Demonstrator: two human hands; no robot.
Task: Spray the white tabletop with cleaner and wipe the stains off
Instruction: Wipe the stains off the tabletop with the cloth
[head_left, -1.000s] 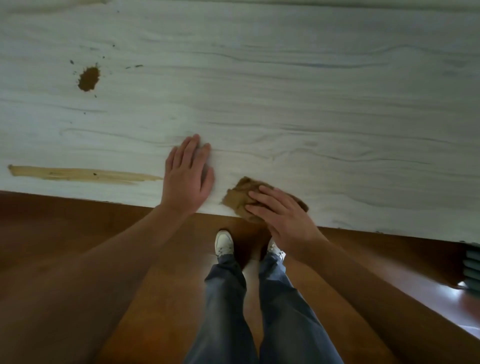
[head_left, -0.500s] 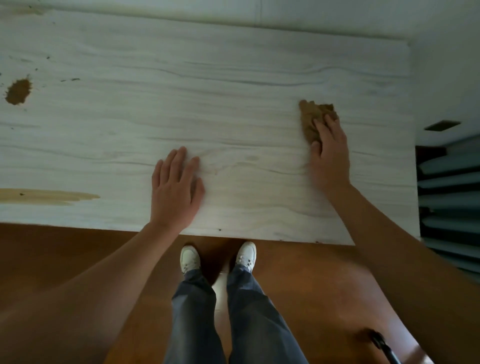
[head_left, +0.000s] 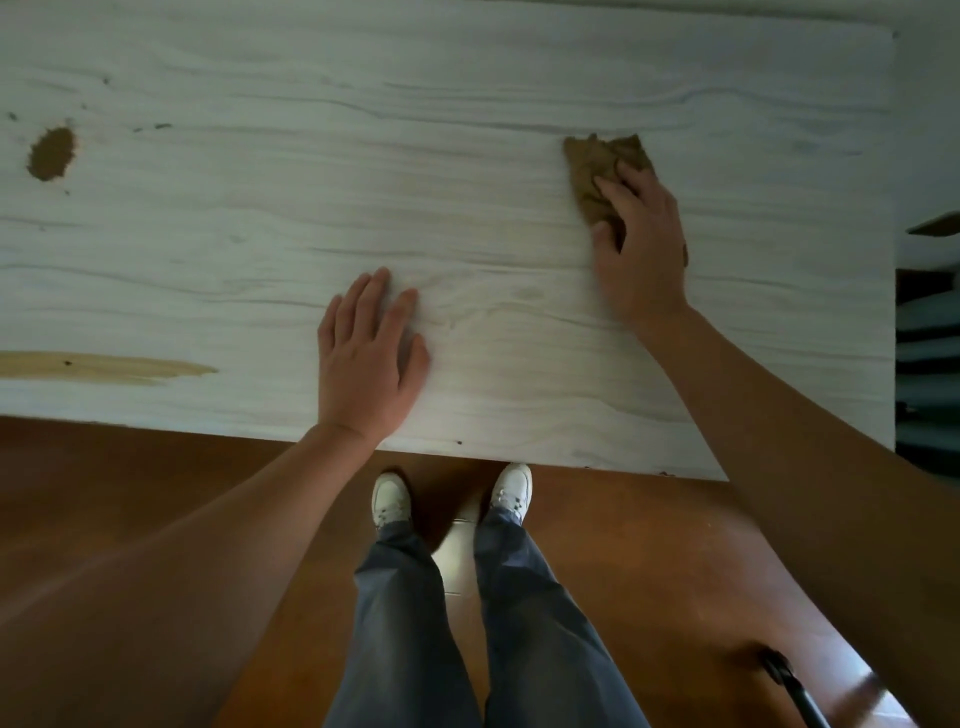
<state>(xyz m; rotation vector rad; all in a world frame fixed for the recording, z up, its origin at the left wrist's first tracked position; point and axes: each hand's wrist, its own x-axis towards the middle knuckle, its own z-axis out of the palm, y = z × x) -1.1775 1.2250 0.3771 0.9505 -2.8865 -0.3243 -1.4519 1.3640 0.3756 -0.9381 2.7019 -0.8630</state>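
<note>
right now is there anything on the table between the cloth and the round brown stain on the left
Nothing: in the head view the tabletop is bare from the cloth to the brown stain. The left hand rests nearer the front edge.

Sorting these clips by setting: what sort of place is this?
Probably an indoor room in a home or office: a white wood-grain tabletop, a polished brown floor, and slatted furniture or shelving at the right.

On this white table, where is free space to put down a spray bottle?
Free: the wide bare tabletop along the far edge, and the middle patch between the brown blot and the cloth. Taken: near-left by the yellowish streak, near-centre by the left hand, right by the right hand pressing the cloth.
</note>
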